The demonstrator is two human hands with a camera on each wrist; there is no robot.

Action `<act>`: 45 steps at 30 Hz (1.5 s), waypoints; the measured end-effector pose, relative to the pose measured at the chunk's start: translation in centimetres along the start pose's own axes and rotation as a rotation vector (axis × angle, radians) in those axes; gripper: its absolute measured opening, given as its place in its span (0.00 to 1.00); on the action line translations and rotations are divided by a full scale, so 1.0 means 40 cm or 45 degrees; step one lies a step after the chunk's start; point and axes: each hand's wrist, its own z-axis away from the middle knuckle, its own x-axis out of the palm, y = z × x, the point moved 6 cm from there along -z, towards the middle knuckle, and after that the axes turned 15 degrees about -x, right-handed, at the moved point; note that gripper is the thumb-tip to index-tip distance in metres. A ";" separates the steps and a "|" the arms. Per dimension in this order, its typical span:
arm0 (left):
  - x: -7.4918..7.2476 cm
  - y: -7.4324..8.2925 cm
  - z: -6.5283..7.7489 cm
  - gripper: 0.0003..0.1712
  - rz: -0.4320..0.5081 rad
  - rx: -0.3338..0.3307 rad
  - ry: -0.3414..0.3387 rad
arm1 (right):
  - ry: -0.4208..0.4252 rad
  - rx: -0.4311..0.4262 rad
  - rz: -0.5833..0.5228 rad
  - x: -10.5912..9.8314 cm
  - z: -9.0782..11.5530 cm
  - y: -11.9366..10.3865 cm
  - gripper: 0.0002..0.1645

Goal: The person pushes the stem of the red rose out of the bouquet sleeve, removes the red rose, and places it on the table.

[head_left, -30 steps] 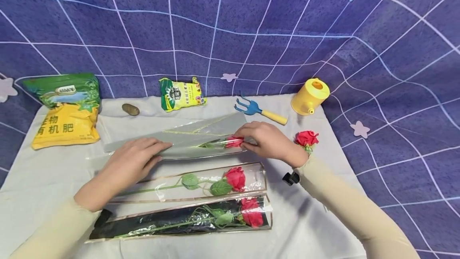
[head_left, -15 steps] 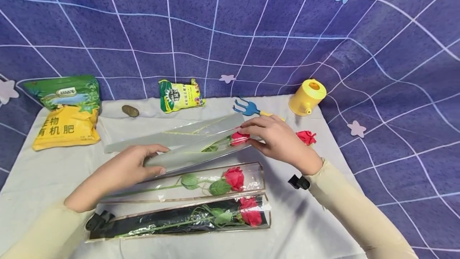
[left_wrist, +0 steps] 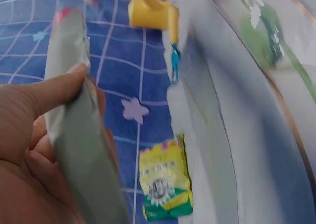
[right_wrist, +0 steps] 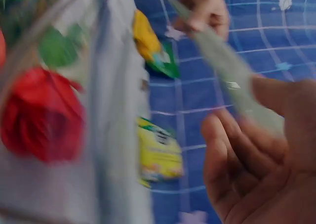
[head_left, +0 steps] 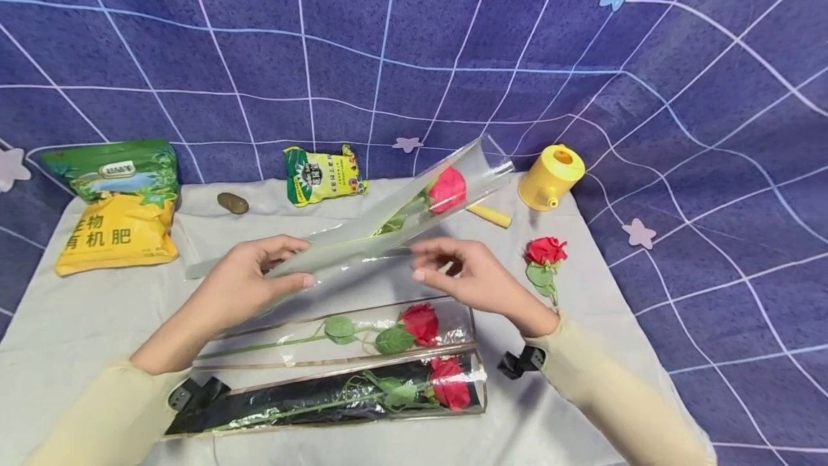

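Note:
In the head view my left hand (head_left: 249,272) pinches the lower part of a grey flower sleeve (head_left: 352,243), thumb in front and fingers behind. The sleeve is raised and tilted, its clear mouth up to the right. Inside it lies a red rose (head_left: 448,190) with green leaves. My right hand (head_left: 481,279) is just below the sleeve's right half, thumb and fingers apart and loosely bent. In the right wrist view the sleeve (right_wrist: 222,56) runs behind the right thumb. Two more sleeved roses lie in front, one in a clear sleeve (head_left: 297,354), one in a black-backed sleeve (head_left: 284,412).
Another grey sleeve (head_left: 202,267) lies flat behind the held one. A loose rose (head_left: 545,250) is at the right. Along the back are a large fertilizer bag (head_left: 123,221), a brown stone (head_left: 233,203), a small yellow-green packet (head_left: 325,175), a hand rake's yellow handle (head_left: 489,216) and a yellow watering can (head_left: 552,178).
The sleeve has been lifted off the table, its rose end swung upward and away. My right hand has let go of that end and moved down beneath it. The left hand has taken hold of the sleeve.

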 end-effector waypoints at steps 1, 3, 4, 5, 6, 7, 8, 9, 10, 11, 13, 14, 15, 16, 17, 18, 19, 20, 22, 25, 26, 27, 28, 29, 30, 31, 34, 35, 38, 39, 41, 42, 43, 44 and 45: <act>0.004 0.007 0.002 0.26 0.027 0.003 -0.005 | 0.048 0.114 -0.125 0.009 -0.001 0.025 0.18; 0.016 0.022 0.007 0.26 0.049 0.021 -0.015 | 0.232 0.268 -0.438 0.022 -0.004 0.072 0.21; 0.023 0.030 0.009 0.26 0.048 0.037 -0.019 | 0.342 0.309 -0.588 0.026 -0.006 0.091 0.21; 0.029 0.038 0.011 0.27 0.038 0.052 -0.019 | 0.455 0.330 -0.724 0.029 -0.007 0.107 0.20; 0.033 0.044 0.013 0.27 0.027 0.063 -0.020 | 0.561 0.337 -0.835 0.032 -0.008 0.120 0.19; 0.038 0.049 0.015 0.29 0.011 0.070 -0.021 | 0.647 0.323 -0.914 0.033 -0.011 0.129 0.18; 0.041 0.053 0.016 0.30 -0.011 0.076 -0.022 | 0.723 0.304 -0.985 0.035 -0.013 0.136 0.19; 0.044 0.056 0.017 0.31 -0.024 0.080 -0.026 | 0.783 0.283 -1.029 0.035 -0.015 0.140 0.18; 0.045 0.056 0.019 0.32 -0.043 0.081 -0.029 | 0.834 0.267 -1.054 0.036 -0.017 0.143 0.18; 0.048 0.055 0.020 0.32 -0.049 0.083 -0.044 | 0.877 0.249 -1.072 0.036 -0.018 0.146 0.17; 0.052 0.051 0.024 0.27 -0.035 0.089 -0.086 | 0.941 0.227 -1.088 0.035 -0.020 0.148 0.17; 0.054 0.050 0.026 0.23 -0.027 0.098 -0.104 | 0.966 0.222 -1.085 0.035 -0.020 0.149 0.18; 0.055 0.048 0.028 0.17 -0.018 0.106 -0.118 | 0.983 0.220 -1.076 0.035 -0.020 0.150 0.18; 0.057 0.051 0.030 0.13 -0.008 0.117 -0.130 | 0.997 0.219 -1.063 0.035 -0.018 0.150 0.18; 0.060 0.053 0.030 0.11 0.003 0.127 -0.144 | 1.008 0.216 -1.053 0.036 -0.017 0.150 0.19; 0.063 0.056 0.030 0.12 0.009 0.136 -0.150 | 1.016 0.213 -1.042 0.037 -0.015 0.150 0.19; 0.067 0.060 0.030 0.14 0.008 0.145 -0.151 | 1.023 0.205 -1.035 0.038 -0.014 0.149 0.20; 0.070 0.063 0.029 0.16 0.004 0.156 -0.149 | 1.029 0.193 -1.029 0.040 -0.013 0.148 0.20; 0.077 0.067 0.027 0.17 -0.002 0.170 -0.141 | 1.044 0.180 -1.021 0.044 -0.012 0.149 0.20; 0.086 0.065 0.024 0.15 -0.012 0.182 -0.120 | 1.075 0.172 -1.005 0.051 -0.011 0.151 0.16; 0.088 0.064 0.024 0.15 -0.015 0.184 -0.112 | 1.085 0.174 -0.993 0.053 -0.011 0.152 0.14; 0.090 0.063 0.025 0.14 -0.015 0.184 -0.106 | 1.093 0.176 -0.982 0.056 -0.010 0.153 0.13; 0.092 0.063 0.025 0.13 -0.017 0.187 -0.100 | 1.097 0.175 -0.976 0.058 -0.010 0.153 0.13; 0.094 0.062 0.026 0.12 -0.017 0.185 -0.097 | 1.102 0.175 -0.965 0.060 -0.010 0.153 0.12; 0.096 0.062 0.026 0.11 -0.019 0.182 -0.093 | 1.106 0.172 -0.957 0.061 -0.010 0.153 0.12; 0.097 0.062 0.026 0.10 -0.019 0.176 -0.089 | 1.107 0.166 -0.954 0.064 -0.011 0.151 0.12; 0.095 0.065 0.028 0.07 -0.019 0.156 -0.073 | 1.103 0.140 -0.939 0.070 -0.014 0.143 0.14; 0.093 0.066 0.028 0.07 -0.017 0.151 -0.068 | 1.096 0.129 -0.913 0.073 -0.015 0.138 0.14; 0.083 0.078 0.029 0.05 -0.018 0.161 -0.047 | 1.043 0.116 -0.799 0.089 -0.016 0.127 0.13; 0.080 0.084 0.029 0.05 -0.021 0.170 -0.040 | 1.021 0.116 -0.761 0.096 -0.017 0.125 0.12; 0.075 0.096 0.028 0.05 -0.033 0.184 -0.031 | 0.972 0.135 -0.694 0.113 -0.016 0.124 0.12; 0.073 0.101 0.028 0.06 -0.042 0.190 -0.031 | 0.949 0.149 -0.686 0.123 -0.015 0.126 0.12; 0.073 0.107 0.027 0.06 -0.051 0.196 -0.035 | 0.930 0.166 -0.678 0.131 -0.013 0.128 0.13; 0.073 0.112 0.026 0.07 -0.058 0.199 -0.040 | 0.916 0.182 -0.686 0.138 -0.012 0.131 0.12; 0.074 0.115 0.025 0.07 -0.062 0.200 -0.050 | 0.905 0.192 -0.713 0.143 -0.010 0.135 0.13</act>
